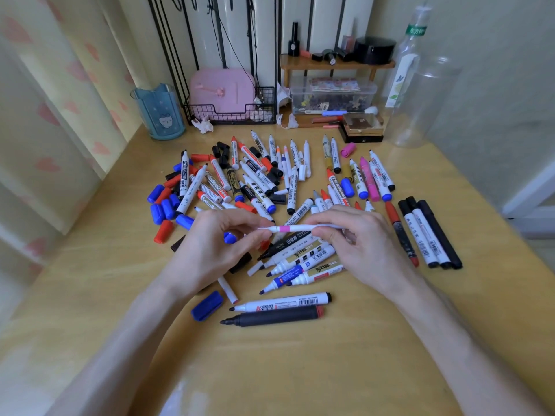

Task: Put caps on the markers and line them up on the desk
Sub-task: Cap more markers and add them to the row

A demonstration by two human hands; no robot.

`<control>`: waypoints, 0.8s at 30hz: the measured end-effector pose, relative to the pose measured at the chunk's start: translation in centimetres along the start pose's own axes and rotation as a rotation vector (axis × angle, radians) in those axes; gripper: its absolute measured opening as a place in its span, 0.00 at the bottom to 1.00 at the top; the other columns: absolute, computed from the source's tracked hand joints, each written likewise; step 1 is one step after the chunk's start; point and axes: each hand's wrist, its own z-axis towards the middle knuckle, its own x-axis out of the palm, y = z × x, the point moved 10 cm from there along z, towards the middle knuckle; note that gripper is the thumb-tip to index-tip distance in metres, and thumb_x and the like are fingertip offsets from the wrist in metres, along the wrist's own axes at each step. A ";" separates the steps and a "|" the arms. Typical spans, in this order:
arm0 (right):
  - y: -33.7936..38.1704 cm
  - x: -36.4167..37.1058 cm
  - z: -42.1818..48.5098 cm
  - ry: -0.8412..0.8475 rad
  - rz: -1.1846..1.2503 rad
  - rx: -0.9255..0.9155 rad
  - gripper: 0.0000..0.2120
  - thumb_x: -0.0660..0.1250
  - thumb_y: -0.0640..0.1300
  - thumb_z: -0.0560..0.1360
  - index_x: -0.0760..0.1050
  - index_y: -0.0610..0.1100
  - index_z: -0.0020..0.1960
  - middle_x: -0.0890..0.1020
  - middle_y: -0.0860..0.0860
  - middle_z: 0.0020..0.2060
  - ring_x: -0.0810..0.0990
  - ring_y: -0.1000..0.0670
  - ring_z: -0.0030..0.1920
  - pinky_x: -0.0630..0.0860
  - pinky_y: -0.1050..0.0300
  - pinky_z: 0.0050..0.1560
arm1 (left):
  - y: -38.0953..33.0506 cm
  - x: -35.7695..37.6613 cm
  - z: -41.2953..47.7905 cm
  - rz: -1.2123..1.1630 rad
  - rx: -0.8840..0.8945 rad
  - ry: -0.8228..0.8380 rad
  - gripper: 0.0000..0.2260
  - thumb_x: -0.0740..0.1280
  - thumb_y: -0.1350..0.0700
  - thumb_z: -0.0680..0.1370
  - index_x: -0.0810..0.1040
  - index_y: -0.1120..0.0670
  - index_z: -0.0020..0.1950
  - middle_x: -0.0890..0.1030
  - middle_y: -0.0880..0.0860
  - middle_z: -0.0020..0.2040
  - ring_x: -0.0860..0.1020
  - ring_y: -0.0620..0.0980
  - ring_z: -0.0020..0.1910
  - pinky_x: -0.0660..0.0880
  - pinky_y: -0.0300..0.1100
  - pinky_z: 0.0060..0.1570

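Nearest on the desk [294,370], a black marker [270,318] and a white marker [279,304] are seen lying uncapped, with a blue cap [207,305] just to their left. Beyond them a slim pen [300,228] with a pink band is held level above the desk. Its barrel is grasped in the curled fingers of the right hand [366,244], and its white cap [265,230] is pinched by the left hand [210,244]. The capping step is judged to be in hand; whether the cap is fully seated cannot be told. To the right, a row [429,235] of capped markers is laid side by side. Next, the cap would need to be pressed home along the barrel's line, and the pen carried to the row and set down parallel beside it. Farther back, a pile [258,175] of open markers and loose caps is not yet sorted, so little of the task is judged complete.
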 end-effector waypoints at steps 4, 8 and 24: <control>-0.3 -0.7 0.2 -0.023 -0.003 0.006 0.09 0.72 0.37 0.79 0.86 0.44 0.58 0.81 0.61 0.43 0.79 0.61 0.41 0.69 0.72 0.41 | -0.6 -0.2 0.2 0.036 0.041 -0.012 0.06 0.74 0.55 0.80 0.87 0.49 0.56 0.87 0.44 0.43 0.85 0.49 0.45 0.81 0.47 0.49; -0.6 -1.0 0.2 -0.054 -0.007 0.002 0.08 0.72 0.39 0.79 0.86 0.46 0.56 0.82 0.61 0.42 0.78 0.54 0.39 0.67 0.68 0.38 | -0.5 0.1 0.2 -0.007 0.038 -0.017 0.06 0.74 0.55 0.80 0.87 0.50 0.56 0.87 0.46 0.42 0.86 0.50 0.43 0.81 0.49 0.49; 0.1 -0.3 0.0 -0.063 -0.001 -0.040 0.10 0.70 0.35 0.80 0.86 0.43 0.58 0.83 0.55 0.41 0.79 0.57 0.40 0.68 0.72 0.40 | -1.1 0.0 0.1 -0.025 0.079 -0.050 0.07 0.74 0.56 0.79 0.87 0.50 0.56 0.87 0.45 0.45 0.86 0.49 0.46 0.82 0.42 0.52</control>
